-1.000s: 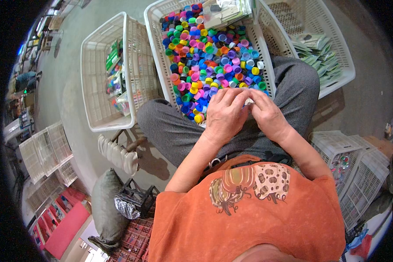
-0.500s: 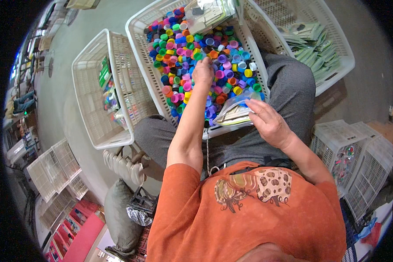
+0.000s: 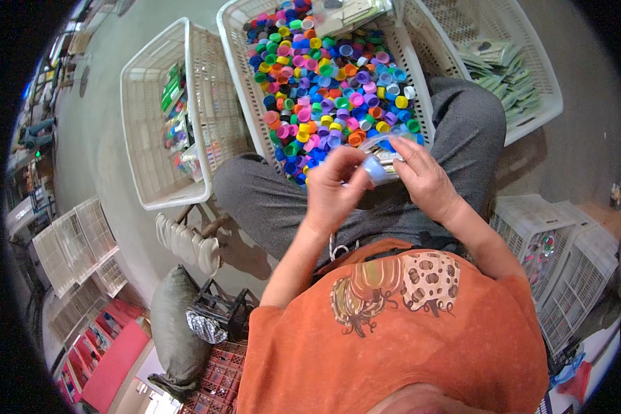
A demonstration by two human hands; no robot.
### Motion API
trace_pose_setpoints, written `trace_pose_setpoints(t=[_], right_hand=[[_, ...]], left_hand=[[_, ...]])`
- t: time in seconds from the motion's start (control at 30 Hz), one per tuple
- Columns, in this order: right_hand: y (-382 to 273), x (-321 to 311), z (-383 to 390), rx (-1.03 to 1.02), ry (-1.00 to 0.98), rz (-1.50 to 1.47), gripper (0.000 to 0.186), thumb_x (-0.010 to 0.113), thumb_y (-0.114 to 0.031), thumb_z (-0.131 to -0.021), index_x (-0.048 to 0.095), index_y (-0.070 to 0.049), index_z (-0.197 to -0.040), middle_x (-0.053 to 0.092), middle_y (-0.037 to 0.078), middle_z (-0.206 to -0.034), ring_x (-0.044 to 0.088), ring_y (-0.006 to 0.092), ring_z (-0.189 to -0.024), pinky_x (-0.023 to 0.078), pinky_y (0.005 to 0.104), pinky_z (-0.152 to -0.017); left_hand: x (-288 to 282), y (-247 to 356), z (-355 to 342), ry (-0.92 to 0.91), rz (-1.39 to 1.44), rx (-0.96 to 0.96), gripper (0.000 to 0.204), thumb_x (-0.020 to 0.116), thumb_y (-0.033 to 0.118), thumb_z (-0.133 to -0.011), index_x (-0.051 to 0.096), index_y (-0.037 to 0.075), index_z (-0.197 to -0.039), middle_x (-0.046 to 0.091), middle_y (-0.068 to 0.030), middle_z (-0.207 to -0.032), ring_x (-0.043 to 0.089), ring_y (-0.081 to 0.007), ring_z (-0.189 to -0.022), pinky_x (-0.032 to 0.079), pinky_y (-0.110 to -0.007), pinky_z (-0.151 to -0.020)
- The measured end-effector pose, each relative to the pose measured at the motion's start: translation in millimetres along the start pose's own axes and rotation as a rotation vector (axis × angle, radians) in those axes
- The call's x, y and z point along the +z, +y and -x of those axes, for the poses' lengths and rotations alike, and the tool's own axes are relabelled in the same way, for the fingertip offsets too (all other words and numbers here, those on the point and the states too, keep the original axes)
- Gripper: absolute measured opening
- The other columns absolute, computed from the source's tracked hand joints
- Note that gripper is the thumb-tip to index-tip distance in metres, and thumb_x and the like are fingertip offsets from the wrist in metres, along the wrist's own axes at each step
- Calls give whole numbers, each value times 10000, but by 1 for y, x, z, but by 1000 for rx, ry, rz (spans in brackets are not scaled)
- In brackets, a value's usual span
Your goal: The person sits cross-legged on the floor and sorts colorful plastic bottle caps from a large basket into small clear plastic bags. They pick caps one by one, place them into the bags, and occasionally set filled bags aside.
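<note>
Scanning from left to right, with the central basket (image 3: pixel 252 83) of mixed coloured bottle caps (image 3: pixel 331 90) as the landmark:

1. Left of the central basket stands a second white basket (image 3: pixel 145 103), holding a smaller lot of packets and coloured items along one wall.
2. Just below the central basket, over the person's lap, the left hand (image 3: pixel 334 190) is raised with its fingers (image 3: pixel 348 165) closed together on a single pale blue cap (image 3: pixel 374 168).
3. Directly beside it, the right hand (image 3: pixel 428 179) has its fingers clamped on a clear plastic bag (image 3: pixel 383 148). The bag sits at the near rim of the central basket, touching the blue cap or just beside it.
4. Right of the central basket, a third white basket (image 3: pixel 531 90) contains flat greenish packets (image 3: pixel 504 69).

Progress, as a judgement: the bag looks only partly filled, although its contents are hard to make out. The central basket is close to full of loose caps, so most of the sorting or bagging appears left to do.

Surface and room: no desk is in view. All three baskets rest on a bare grey concrete floor (image 3: pixel 103 69), and the person is seated with the central basket against the knees. Further stacked white crates (image 3: pixel 69 241) stand well left of the landmark; more crates (image 3: pixel 559 262) lie to its lower right. A grey sack (image 3: pixel 176 331) lies below the left basket.
</note>
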State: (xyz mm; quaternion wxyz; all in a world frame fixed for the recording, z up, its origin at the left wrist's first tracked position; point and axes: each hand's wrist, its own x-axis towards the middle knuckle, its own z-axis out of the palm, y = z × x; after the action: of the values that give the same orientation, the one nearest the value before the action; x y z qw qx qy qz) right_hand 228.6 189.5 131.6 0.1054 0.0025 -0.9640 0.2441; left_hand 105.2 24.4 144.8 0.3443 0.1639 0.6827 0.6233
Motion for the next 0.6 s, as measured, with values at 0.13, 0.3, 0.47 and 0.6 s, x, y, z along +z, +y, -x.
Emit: trace_pose_setpoints(t=[0.13, 0.3, 0.47, 0.6], right_hand=[[-11, 4, 5, -35, -21, 23, 174, 571, -34, -815, 596, 67, -955, 504, 195, -1374, 505, 349, -1260, 448, 419, -1035], [-12, 5, 8, -34, -36, 33, 179, 574, -39, -815, 597, 70, -956, 507, 194, -1371, 495, 349, -1272, 446, 420, -1037], [-13, 5, 9, -34, -52, 43, 183, 576, -46, -815, 599, 66, -957, 503, 193, -1376, 491, 345, -1277, 445, 418, -1041], [-11, 5, 13, -42, -51, 36, 191, 577, -58, -818, 607, 56, -968, 509, 183, -1373, 486, 341, -1283, 447, 421, -1040]], left_hand=[[18, -15, 10, 84, -323, 157, 95, 663, 28, -867, 599, 23, -938, 659, -97, -709, 677, -164, -597, 518, -282, -544], [10, -14, 16, 133, -401, 165, 119, 660, 24, -871, 642, 30, -988, 681, -90, -746, 680, -147, -610, 524, -270, -559], [5, -9, 18, 149, -645, 396, 155, 701, 60, -849, 681, 41, -1001, 688, -106, -797, 662, -181, -612, 522, -287, -572], [3, -6, 18, 182, -605, 414, 185, 696, 55, -856, 678, 25, -1038, 704, -100, -844, 671, -163, -648, 525, -285, -587]])
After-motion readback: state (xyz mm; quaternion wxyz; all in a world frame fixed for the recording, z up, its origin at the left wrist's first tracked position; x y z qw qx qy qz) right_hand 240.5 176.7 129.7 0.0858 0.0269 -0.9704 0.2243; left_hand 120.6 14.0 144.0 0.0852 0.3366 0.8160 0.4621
